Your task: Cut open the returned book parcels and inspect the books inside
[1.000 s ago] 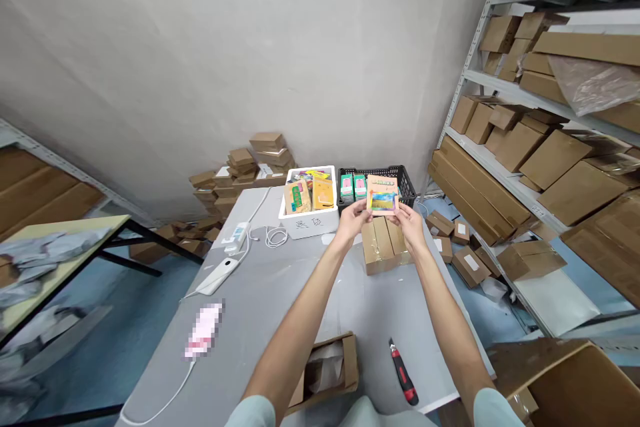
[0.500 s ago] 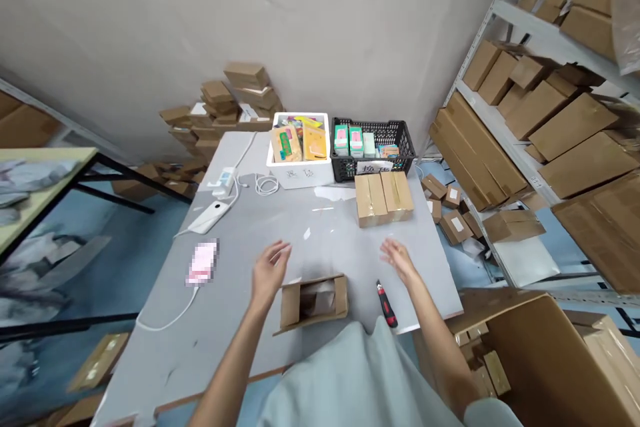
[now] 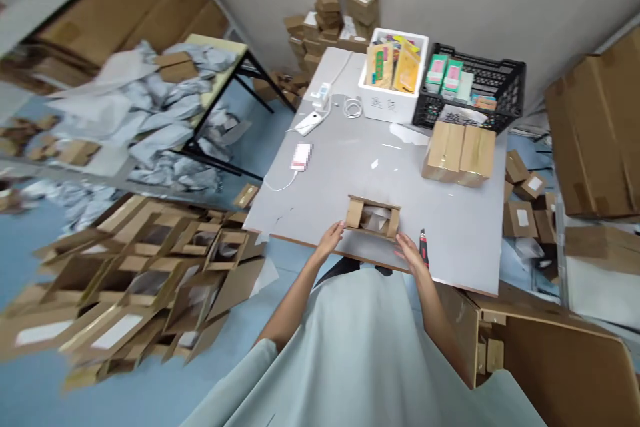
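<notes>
A small open cardboard box sits near the front edge of the grey table, flaps raised, with a clear plastic piece inside. My left hand grips its left end, fingers closed against the corner. At the right front corner, my right hand holds the box from the other side. Just beyond that hand lies a red and black utility knife.
Two taped boxes stand before a black crate and a white bin. A phone charges by a power strip. Opened cartons cover the floor at left; a large carton stands at right.
Both hands, apart and off the box before, have come down to its two ends. The view has swung left, bringing the pile of opened cartons into sight.
</notes>
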The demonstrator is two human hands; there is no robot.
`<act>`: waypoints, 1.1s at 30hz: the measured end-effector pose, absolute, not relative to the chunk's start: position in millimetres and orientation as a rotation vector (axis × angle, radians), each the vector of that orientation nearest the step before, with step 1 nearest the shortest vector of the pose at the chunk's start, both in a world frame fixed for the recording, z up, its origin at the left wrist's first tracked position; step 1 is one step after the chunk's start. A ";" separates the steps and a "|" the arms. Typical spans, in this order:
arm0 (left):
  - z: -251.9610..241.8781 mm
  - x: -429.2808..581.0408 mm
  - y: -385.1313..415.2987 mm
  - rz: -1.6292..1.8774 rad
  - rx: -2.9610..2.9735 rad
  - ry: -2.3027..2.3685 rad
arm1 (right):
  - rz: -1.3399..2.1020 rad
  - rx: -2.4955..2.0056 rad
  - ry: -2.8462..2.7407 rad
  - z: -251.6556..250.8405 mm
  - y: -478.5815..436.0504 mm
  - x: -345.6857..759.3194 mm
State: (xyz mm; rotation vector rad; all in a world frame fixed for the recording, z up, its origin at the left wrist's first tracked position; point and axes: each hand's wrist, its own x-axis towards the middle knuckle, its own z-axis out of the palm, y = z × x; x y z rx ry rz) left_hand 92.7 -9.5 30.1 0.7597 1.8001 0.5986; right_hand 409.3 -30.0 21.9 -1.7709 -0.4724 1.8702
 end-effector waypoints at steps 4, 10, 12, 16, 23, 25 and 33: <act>24.7 91.5 -39.0 0.632 0.792 1.786 | 1.858 -1.801 -0.615 24.3 -38.9 411.1; 38.5 48.6 -113.2 0.768 0.857 1.807 | 1.940 -1.777 -0.777 36.1 -91.1 373.0; 46.0 21.4 -142.0 0.834 0.876 1.825 | 1.956 -1.742 -0.837 40.2 -111.7 343.2; 54.8 -47.7 -211.1 1.011 0.876 1.873 | 1.946 -1.600 -1.031 46.4 -148.9 268.1; 60.8 -157.9 -369.5 1.430 0.623 1.892 | 2.076 -1.391 -1.380 57.1 -207.5 121.0; 65.9 -180.3 -415.1 1.514 0.526 1.937 | 2.123 -1.331 -1.508 64.3 -224.0 79.1; 64.4 -238.9 -569.4 1.784 0.106 2.100 | 2.379 -1.055 -1.969 108.7 -284.0 -81.4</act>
